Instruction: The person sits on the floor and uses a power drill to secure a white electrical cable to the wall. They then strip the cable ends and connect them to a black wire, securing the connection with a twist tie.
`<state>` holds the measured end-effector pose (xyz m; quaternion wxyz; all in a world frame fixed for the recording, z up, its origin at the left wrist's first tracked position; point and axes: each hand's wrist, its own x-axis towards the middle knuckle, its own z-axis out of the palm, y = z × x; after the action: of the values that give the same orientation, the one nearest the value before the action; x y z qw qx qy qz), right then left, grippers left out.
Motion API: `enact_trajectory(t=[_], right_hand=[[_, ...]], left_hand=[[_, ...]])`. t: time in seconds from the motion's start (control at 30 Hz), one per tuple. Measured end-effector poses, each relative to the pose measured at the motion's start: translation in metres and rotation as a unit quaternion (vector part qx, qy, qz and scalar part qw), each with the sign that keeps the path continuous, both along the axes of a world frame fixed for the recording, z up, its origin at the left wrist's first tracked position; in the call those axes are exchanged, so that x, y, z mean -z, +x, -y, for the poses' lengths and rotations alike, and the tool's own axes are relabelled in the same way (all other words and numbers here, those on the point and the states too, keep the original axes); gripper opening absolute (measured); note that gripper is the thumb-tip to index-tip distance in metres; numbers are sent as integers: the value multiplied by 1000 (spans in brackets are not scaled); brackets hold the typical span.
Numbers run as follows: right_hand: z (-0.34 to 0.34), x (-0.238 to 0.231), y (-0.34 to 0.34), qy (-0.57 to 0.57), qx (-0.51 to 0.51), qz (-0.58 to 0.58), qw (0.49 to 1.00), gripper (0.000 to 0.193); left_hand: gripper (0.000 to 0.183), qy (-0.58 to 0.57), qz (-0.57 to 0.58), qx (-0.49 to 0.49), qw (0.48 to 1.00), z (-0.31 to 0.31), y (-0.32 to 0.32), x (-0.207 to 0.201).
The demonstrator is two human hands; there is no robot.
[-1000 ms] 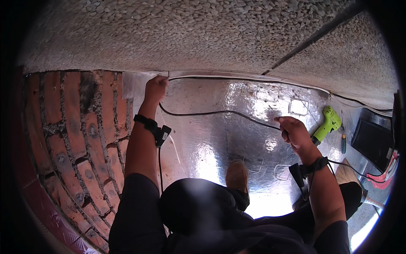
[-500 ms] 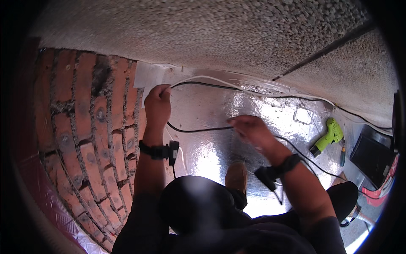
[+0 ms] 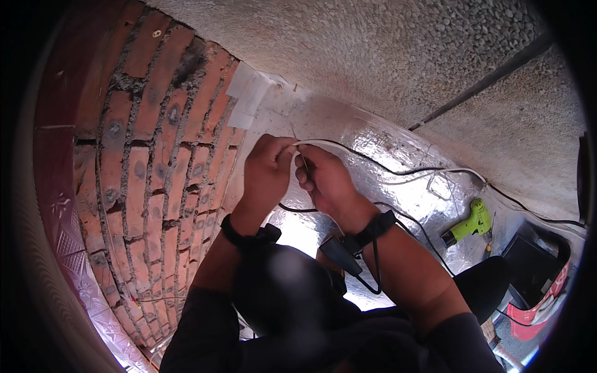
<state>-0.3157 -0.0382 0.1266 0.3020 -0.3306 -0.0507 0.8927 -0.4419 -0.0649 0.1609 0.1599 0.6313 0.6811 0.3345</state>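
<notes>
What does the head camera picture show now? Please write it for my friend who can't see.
A person's left hand pinches a white cable, with the right hand close beside it, above a silver surface. A black cable runs near the white one. Red bricks fill the left side, and a green power tool lies on the right.

1. Legible text, numbers or signs: none in view.
2. Black flat case (image 3: 529, 266), at right: small pale patch near its lower edge, possibly a label; too small to read.
3. Green power tool (image 3: 471, 224): no marking on the body can be made out.
4. Dark box (image 3: 341, 255) strapped at the right wrist: face shows no readable characters.
5. White cable (image 3: 324, 143) and black cable (image 3: 398, 173): no print discernible on either sheath.
</notes>
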Motion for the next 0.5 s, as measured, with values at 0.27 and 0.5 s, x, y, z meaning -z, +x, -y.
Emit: enact_trajectory(t=[0.27, 0.5], right_hand=[[4, -3, 17, 30, 9, 28, 999, 28], [-1, -4, 34, 64, 20, 24, 997, 31]], left_hand=[[11, -100, 131, 7, 986, 5, 21, -11], [13, -197, 347, -19, 917, 8, 11, 1]])
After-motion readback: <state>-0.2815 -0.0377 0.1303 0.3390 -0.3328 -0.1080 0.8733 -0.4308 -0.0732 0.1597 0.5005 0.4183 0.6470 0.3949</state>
